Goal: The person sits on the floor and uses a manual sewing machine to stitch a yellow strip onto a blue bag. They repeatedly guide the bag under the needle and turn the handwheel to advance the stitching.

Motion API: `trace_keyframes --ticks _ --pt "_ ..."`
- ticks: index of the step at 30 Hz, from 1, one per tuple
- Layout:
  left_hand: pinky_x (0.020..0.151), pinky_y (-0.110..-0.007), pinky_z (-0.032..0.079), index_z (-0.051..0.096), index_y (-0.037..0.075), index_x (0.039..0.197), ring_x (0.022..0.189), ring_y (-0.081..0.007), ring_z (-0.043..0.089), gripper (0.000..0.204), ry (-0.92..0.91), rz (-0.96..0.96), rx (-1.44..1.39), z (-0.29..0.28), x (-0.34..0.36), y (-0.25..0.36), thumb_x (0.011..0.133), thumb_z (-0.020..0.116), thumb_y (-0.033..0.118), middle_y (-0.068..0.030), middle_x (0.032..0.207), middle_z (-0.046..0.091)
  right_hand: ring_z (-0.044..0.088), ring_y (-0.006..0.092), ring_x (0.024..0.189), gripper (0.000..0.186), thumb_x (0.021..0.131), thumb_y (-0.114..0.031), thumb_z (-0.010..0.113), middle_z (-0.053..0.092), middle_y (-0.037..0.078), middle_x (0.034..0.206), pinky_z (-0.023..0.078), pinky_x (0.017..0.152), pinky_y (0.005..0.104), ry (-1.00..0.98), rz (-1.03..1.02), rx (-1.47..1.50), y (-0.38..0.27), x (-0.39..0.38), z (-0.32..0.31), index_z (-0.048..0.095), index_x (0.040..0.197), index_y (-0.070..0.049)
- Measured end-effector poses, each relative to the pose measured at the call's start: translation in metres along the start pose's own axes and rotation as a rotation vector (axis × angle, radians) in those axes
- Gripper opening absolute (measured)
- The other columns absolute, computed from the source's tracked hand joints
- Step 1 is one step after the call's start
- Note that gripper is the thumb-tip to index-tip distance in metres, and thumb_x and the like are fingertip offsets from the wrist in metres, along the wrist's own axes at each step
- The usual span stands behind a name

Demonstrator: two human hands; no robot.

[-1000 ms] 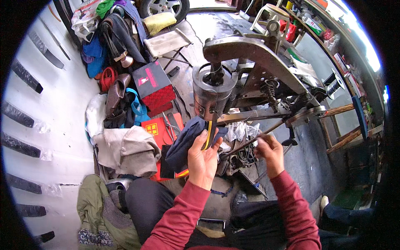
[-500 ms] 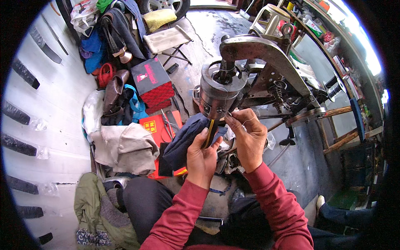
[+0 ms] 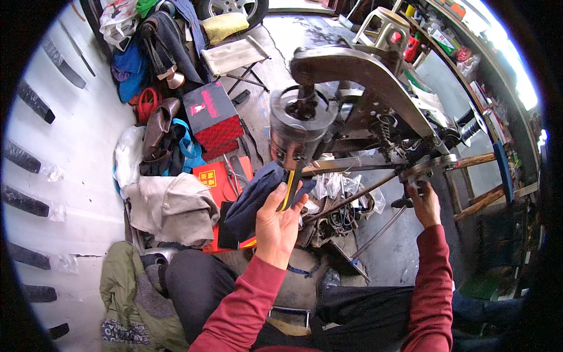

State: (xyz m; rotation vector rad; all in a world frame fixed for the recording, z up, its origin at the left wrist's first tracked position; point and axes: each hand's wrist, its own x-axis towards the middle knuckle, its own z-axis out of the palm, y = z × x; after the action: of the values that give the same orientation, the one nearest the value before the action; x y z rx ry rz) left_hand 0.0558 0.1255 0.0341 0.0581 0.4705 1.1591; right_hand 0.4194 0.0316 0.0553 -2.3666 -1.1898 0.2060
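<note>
A metal hand-cranked sewing machine (image 3: 363,64) stands ahead of me, its round head (image 3: 302,126) above my left hand. My left hand (image 3: 278,226) is closed on a dark navy cloth piece (image 3: 254,193). A black strip with a yellow edge (image 3: 289,188) stands up between thumb and fingers, its top right under the machine head. Farther right, my right hand (image 3: 426,205) is closed around the handle below the machine's wheel (image 3: 431,166); its fingertips are partly hidden.
Left of the machine lie a red-and-black box (image 3: 214,120), pliers (image 3: 236,176) on a red sheet, and a beige cloth (image 3: 170,208). A folding stool (image 3: 236,56) stands beyond. Shelves with goods (image 3: 451,44) run along the right. A green jacket (image 3: 132,293) lies beside my left leg.
My right hand has left the thread by the machine head and moved right to the handle at the wheel. My left hand still holds the cloth beneath the head.
</note>
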Motion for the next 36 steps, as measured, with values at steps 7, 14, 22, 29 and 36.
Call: trace_keyframes --ticks 7,14,22,29,36 --pt "0.101 -0.048 0.044 0.070 0.010 0.099 0.115 -0.0206 0.059 0.010 -0.013 0.016 0.034 0.003 -0.002 0.001 0.092 0.068 0.016 -0.0046 0.112 0.070 0.064 0.0193 0.091 0.031 0.091 -0.014 0.064 0.071 0.016 0.097 0.050 0.086 0.0335 -0.157 0.046 0.331 -0.038 -0.007 0.013 0.062 0.113 0.008" --pt "0.101 -0.049 0.044 0.069 0.008 0.107 0.115 -0.0205 0.059 0.017 -0.011 0.008 0.075 0.001 0.003 0.006 0.092 0.067 0.016 -0.0045 0.112 0.070 0.065 0.0224 0.085 0.017 0.088 0.003 0.054 0.067 0.019 0.093 0.050 0.079 0.0350 0.443 -0.285 -0.002 0.016 0.037 -0.063 0.061 0.104 0.001" --pt "0.103 -0.049 0.043 0.069 0.006 0.106 0.113 -0.0205 0.060 0.018 -0.017 -0.014 0.066 0.000 0.005 0.008 0.091 0.068 0.016 -0.0050 0.111 0.070 0.060 0.0160 0.059 0.022 0.093 -0.006 0.063 0.060 0.005 0.077 0.047 0.047 0.0335 -0.299 0.283 0.554 0.033 0.017 0.029 0.058 0.113 0.001" --pt "0.102 -0.050 0.045 0.069 0.006 0.105 0.111 -0.0204 0.061 0.017 -0.010 0.000 0.075 0.002 0.004 0.007 0.091 0.068 0.016 -0.0049 0.109 0.070 0.061 0.0172 0.067 0.018 0.093 -0.008 0.058 0.064 0.010 0.082 0.049 0.061 0.0314 0.171 -0.131 0.376 0.005 0.028 -0.064 0.062 0.107 0.002" --pt "0.102 -0.049 0.045 0.070 0.008 0.102 0.109 -0.0196 0.061 0.013 -0.034 -0.007 0.057 0.005 0.005 0.009 0.091 0.068 0.015 -0.0038 0.108 0.071 0.064 0.0213 0.075 0.027 0.095 -0.012 0.061 0.066 0.011 0.086 0.051 0.068 0.0351 -0.118 0.138 0.332 0.049 0.030 0.020 0.059 0.118 0.001"
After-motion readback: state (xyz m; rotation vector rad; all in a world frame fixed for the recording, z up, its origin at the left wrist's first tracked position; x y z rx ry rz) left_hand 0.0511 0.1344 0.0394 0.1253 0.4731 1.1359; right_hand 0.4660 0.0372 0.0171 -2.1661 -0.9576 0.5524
